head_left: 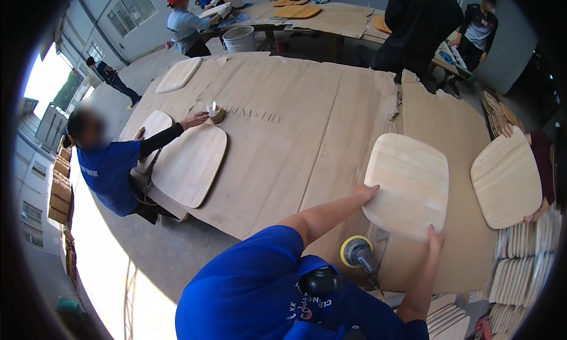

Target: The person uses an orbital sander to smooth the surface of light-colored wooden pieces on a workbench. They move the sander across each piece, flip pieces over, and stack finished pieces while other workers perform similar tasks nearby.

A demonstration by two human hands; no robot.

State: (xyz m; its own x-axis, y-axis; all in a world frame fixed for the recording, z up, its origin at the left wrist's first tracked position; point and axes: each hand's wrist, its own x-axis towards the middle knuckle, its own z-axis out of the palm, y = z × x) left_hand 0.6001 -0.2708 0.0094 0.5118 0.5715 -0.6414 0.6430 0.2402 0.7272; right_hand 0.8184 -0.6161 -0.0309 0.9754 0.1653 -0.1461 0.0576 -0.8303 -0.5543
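A pale wooden seat panel [407,183] with rounded corners is between my two hands, over the cardboard-covered table. My left hand [366,192] grips its left edge, thumb on the top face. At the near right corner, my right hand [436,238] holds the panel's edge, its fingers partly hidden. Whether the panel rests flat or is slightly raised, I cannot tell. Just nearer to me than the panel, a power sander [361,256] with a yellow-rimmed round pad lies on its side on the table, close to my body.
Cardboard [283,157] covers the table. At left, a co-worker [112,168] reaches toward a small container [216,114] beside another panel [192,163]. At right, another person's hand [508,131] holds a panel [507,180] upright near stacked panels [525,263]. A bucket [239,40] stands beyond.
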